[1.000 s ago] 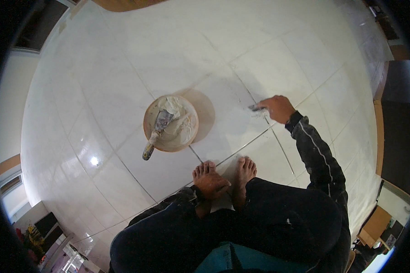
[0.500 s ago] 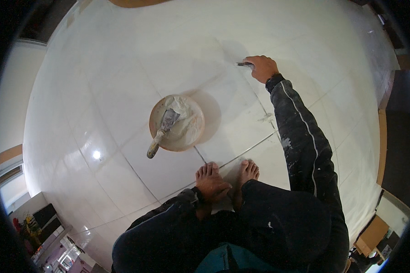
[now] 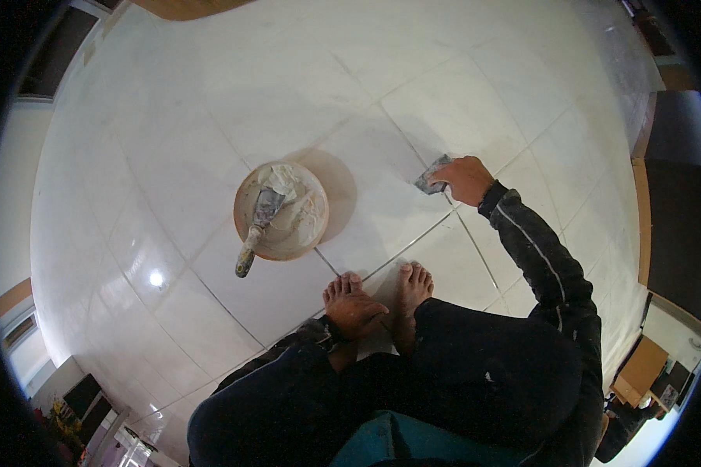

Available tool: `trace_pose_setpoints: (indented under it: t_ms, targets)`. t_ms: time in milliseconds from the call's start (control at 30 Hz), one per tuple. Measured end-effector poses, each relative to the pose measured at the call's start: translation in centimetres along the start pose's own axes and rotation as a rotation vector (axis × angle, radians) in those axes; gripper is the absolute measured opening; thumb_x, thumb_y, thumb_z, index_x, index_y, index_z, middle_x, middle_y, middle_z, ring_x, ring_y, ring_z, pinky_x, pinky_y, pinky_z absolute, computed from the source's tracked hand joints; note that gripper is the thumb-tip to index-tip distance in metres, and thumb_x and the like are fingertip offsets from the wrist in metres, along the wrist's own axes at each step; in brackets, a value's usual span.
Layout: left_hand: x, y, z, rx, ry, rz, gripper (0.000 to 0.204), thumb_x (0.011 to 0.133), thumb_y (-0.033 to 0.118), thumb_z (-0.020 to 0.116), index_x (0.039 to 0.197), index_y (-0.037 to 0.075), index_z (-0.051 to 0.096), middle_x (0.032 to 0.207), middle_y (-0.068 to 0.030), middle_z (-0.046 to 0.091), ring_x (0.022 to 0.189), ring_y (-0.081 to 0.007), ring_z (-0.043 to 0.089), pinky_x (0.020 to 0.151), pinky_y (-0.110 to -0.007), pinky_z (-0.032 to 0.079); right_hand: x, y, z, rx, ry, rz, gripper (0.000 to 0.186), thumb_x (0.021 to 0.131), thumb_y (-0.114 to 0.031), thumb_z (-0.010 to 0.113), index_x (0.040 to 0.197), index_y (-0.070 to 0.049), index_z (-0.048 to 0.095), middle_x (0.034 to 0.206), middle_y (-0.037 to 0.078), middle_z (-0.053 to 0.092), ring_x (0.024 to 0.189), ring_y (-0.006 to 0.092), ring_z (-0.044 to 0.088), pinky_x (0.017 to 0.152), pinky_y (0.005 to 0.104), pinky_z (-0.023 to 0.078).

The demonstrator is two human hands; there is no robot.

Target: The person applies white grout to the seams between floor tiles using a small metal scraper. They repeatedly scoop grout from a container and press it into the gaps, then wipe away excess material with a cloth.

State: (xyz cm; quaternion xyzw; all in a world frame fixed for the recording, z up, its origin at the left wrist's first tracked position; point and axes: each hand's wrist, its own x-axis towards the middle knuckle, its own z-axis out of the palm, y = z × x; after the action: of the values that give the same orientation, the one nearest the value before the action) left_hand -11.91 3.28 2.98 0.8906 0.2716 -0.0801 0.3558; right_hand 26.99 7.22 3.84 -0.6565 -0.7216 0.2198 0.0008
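Observation:
My right hand (image 3: pixel 465 180) is closed on a flat grey spreader (image 3: pixel 431 175) smeared with white, its edge at a dark joint line in the white tiled floor (image 3: pixel 413 226). To the left stands a round tan bowl (image 3: pixel 319 222) with whitish paste (image 3: pixel 284 182) inside. A putty knife (image 3: pixel 257 226) leans in this bowl, its blade in the paste and its handle sticking out over the near rim. My left hand (image 3: pixel 354 314) rests over my bare left foot (image 3: pixel 343 286), holding nothing, thumb out to the right.
My bare right foot (image 3: pixel 413 292) is planted on the tiles. A brown curved edge (image 3: pixel 187 6) shows at the far left. Dark furniture (image 3: pixel 681 210) lines the right side, with a cardboard box (image 3: pixel 640 370) lower right. Flowers (image 3: pixel 66 420) appear at the lower left.
My right hand has drawn nearer to me along the tile joint, and the spreader now shows its flat face. The bowl sits slightly further left in view. My left hand keeps its place.

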Motion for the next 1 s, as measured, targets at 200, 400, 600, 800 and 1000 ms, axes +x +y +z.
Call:
trace_pose_setpoints:
  t_ms: [200, 400, 600, 800, 1000]
  targets:
    - [-0.3, -1.0, 0.9, -0.038, 0.008, 0.046, 0.025, 0.078, 0.049, 0.065, 0.087, 0.029, 0.076, 0.123, -0.0251, 0.052, 0.119, -0.0488, 0.038, 0.099, -0.061, 0.029, 4.4, -0.6, -2.5, 0.063, 0.105, 0.194, 0.036, 0.074, -0.006, 0.059, 0.106, -0.018, 0.067, 0.087, 0.010, 0.069, 0.084, 0.0324, 0.064, 0.076, 0.0470, 0.051]
    - [0.2, -0.3, 2.3, -0.047, -0.002, -0.107, 0.058, 0.072, 0.052, 0.069, 0.113, 0.011, 0.065, 0.130, -0.0253, 0.046, 0.120, -0.0478, 0.039, 0.100, -0.059, 0.030, 9.7, -3.9, 1.7, -0.090, 0.334, 0.331, 0.040, 0.078, -0.009, 0.058, 0.117, -0.007, 0.059, 0.090, 0.016, 0.067, 0.077, 0.0346, 0.066, 0.067, 0.0461, 0.054]
    - [-0.2, -0.2, 2.0, -0.116, 0.005, -0.279, 0.091, 0.066, 0.051, 0.075, 0.128, -0.009, 0.044, 0.129, -0.0245, 0.044, 0.120, -0.0433, 0.041, 0.099, -0.054, 0.033, 6.7, -8.2, 3.2, -0.051, 0.185, 0.100, 0.040, 0.078, -0.011, 0.057, 0.118, -0.008, 0.061, 0.094, 0.016, 0.067, 0.087, 0.0328, 0.065, 0.074, 0.0452, 0.054]
    - [-0.1, 0.0, 1.0, -0.088, 0.081, -0.175, 0.085, 0.063, 0.048, 0.077, 0.126, -0.003, 0.049, 0.121, -0.0240, 0.048, 0.115, -0.0439, 0.043, 0.094, -0.055, 0.035, 10.4, -1.6, -3.0, -0.037, 0.208, 0.156, 0.037, 0.074, -0.007, 0.058, 0.107, -0.018, 0.072, 0.098, 0.010, 0.070, 0.092, 0.0303, 0.064, 0.083, 0.0444, 0.050]
    - [-0.1, -0.7, 2.5, -0.061, 0.093, -0.148, 0.089, 0.061, 0.048, 0.077, 0.125, -0.005, 0.047, 0.121, -0.0238, 0.048, 0.112, -0.0436, 0.045, 0.094, -0.054, 0.036, 14.3, -1.0, -2.9, -0.047, 0.089, 0.037, 0.042, 0.072, -0.001, 0.057, 0.108, -0.019, 0.071, 0.101, 0.011, 0.070, 0.099, 0.0316, 0.064, 0.087, 0.0442, 0.050]
